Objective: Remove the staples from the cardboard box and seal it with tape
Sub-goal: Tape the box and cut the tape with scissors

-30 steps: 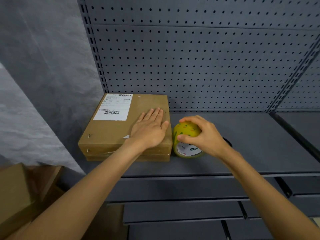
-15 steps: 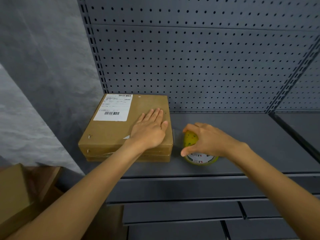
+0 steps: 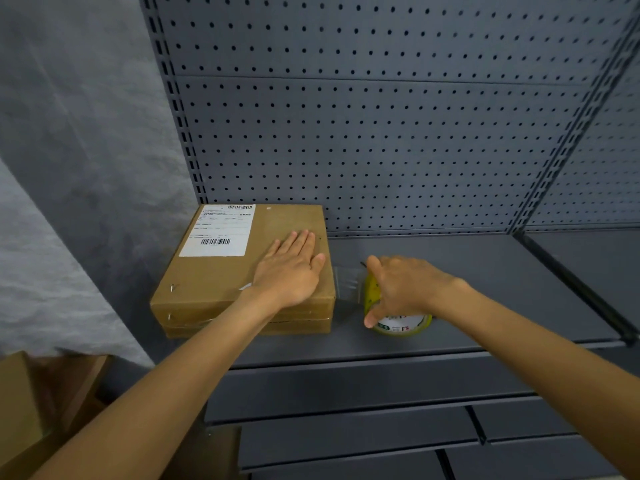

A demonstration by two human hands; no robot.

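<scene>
grey shelf (image 3: 485, 271), pegboard (image 3: 381, 133), cartons (image 3: 20, 410)

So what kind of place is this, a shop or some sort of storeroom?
Probably a stockroom or packing area, though a shop's back room is possible. The grey metal shelf has a pegboard back panel, a cardboard box bears a shipping label, and more cartons sit lower left.

Flat brown cardboard box (image 3: 221, 271) lying on a dark grey shelf (image 3: 485, 289), pushed back against the pegboard at the shelf's left end. A white shipping label (image 3: 218, 230) with barcodes covers its top rear-left area. One metal staple (image 3: 172, 287) stands in the top near the front-left corner. Just right of the box, a yellow tape roll (image 3: 398, 320) stands tilted on the shelf, a clear strip of tape (image 3: 348, 284) drawn from it toward the box's right edge.
</scene>
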